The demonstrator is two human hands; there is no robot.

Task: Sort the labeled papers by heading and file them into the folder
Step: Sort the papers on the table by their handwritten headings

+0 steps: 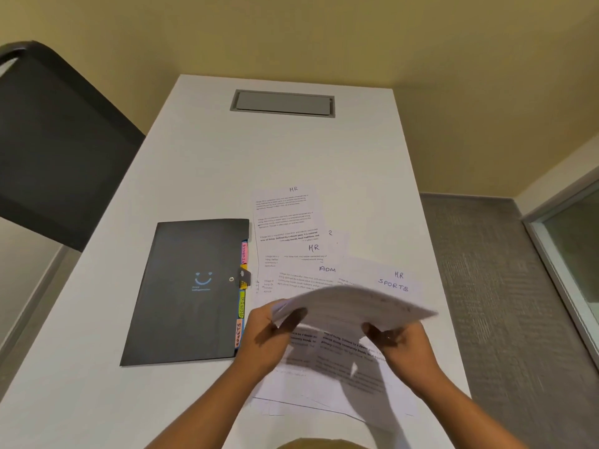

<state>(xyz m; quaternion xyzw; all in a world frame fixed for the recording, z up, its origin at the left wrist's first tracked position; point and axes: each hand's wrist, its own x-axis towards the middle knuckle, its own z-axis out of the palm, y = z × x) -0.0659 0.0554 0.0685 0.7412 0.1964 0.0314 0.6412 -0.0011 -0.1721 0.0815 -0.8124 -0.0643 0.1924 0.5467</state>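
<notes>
A black folder point(188, 290) with a smiley print lies closed on the white table, coloured index tabs point(242, 296) along its right edge. To its right, several labeled papers overlap: one headed HR point(285, 209) farthest, others headed HR, ADM point(324, 270) and SPORTS point(393, 285) nearer. My left hand point(269, 335) and my right hand point(400, 345) both grip a lifted sheet point(353, 306), held nearly flat above more papers point(324, 377) that lie under my hands.
A grey cable hatch point(282, 103) is set in the table's far end. A dark chair back point(55, 147) stands to the left. Grey carpet point(486, 286) lies past the table's right edge. Bare table point(81, 400) shows front left.
</notes>
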